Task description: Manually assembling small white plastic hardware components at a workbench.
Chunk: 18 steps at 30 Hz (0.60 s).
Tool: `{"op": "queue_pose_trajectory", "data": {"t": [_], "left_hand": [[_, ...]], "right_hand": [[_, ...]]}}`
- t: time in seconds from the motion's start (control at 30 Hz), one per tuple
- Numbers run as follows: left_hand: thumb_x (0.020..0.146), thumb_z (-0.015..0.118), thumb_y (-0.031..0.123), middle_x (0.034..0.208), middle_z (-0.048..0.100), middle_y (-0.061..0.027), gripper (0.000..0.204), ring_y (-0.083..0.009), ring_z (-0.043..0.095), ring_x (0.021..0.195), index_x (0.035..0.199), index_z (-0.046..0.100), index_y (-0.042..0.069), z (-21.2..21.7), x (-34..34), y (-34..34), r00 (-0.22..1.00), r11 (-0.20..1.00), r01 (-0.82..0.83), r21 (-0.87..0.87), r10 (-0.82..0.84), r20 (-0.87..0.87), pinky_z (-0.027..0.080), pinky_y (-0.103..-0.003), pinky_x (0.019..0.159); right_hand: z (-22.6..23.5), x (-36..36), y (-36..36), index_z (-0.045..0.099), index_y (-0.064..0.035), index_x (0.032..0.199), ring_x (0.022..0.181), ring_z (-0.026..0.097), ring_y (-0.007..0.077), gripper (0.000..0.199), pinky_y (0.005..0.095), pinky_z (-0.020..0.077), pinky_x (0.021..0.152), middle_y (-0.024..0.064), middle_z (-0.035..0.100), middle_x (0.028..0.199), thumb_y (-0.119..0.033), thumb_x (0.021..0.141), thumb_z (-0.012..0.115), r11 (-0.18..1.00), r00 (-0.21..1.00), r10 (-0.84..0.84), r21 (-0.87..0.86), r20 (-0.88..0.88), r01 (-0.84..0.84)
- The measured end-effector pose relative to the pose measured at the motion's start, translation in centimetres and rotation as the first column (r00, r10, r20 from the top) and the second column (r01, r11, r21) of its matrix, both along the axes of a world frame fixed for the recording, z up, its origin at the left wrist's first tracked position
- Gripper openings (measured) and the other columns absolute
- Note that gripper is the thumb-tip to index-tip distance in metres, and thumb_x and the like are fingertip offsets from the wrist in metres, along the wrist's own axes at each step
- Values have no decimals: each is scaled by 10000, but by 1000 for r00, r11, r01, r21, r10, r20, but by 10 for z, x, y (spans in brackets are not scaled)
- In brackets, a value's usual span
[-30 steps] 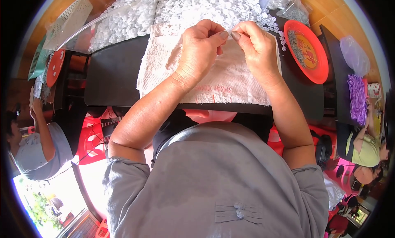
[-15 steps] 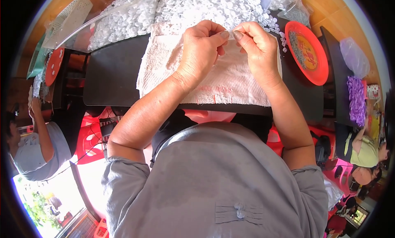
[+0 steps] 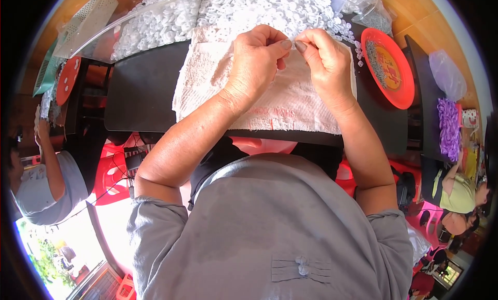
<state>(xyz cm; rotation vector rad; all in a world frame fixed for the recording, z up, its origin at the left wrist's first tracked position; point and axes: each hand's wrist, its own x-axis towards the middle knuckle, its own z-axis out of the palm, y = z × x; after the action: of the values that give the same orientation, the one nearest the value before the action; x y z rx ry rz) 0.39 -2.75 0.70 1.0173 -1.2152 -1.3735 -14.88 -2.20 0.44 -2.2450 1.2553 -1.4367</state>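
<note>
My left hand (image 3: 255,58) and my right hand (image 3: 328,64) are raised close together over a pinkish-white towel (image 3: 301,100) on the dark table. Each is closed in a pinch, thumb against fingers, and the fingertips nearly meet. Whatever sits between them is too small to make out. Just beyond lies a big heap of small white plastic pieces (image 3: 264,9), round and ring-like, with a few strays trailing off to the right. A red plate (image 3: 404,87) on the right holds many thin grey metal bits (image 3: 374,61).
A clear-walled bin (image 3: 98,50) stands by the heap at the left. Clear plastic bags (image 3: 371,12) lie at the back right. A bundle of purple strips (image 3: 448,128) rests on another table. Other people sit at both sides, one in a light blue top (image 3: 49,191).
Both hands stay over the towel in a pinch. The fingertips have shifted only slightly against each other; otherwise the view has tilted a little.
</note>
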Motion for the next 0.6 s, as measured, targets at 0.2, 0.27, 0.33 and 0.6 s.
{"op": "queue_pose_trajectory", "data": {"t": [0.2,0.27,0.33,0.6], "left_hand": [[892,616,66,667,595,-36,82,-66,497,522,883,619,-16,-1,1,1,1000,1000,0,13,0,-20,351,-201,434],[888,616,59,671,598,-41,75,-69,496,520,877,621,-15,0,1,2,998,1000,-16,23,17,-52,352,-205,434],[885,616,56,672,598,-45,73,-74,497,519,874,621,-16,1,1,2,999,999,-25,44,27,-40,354,-209,435],[879,613,52,684,602,-61,83,-104,517,530,875,625,-30,1,8,-4,997,992,37,118,-29,-74,374,-226,448]], "right_hand": [[-1,4,-3,592,1,863,582,524,102,85,241,426,548,41,580,683,74,827,569,988,1000,14,-154,-20,-17],[-1,6,1,596,1,864,574,509,80,86,232,414,537,22,574,668,71,833,556,998,1000,18,-62,14,-17],[-6,8,1,602,-4,869,575,500,65,87,221,405,531,4,573,666,63,841,555,1000,998,17,-3,60,-17],[-8,6,-1,635,-31,895,603,485,26,33,186,395,533,-43,594,702,-37,892,603,975,981,0,216,194,-43]]}}
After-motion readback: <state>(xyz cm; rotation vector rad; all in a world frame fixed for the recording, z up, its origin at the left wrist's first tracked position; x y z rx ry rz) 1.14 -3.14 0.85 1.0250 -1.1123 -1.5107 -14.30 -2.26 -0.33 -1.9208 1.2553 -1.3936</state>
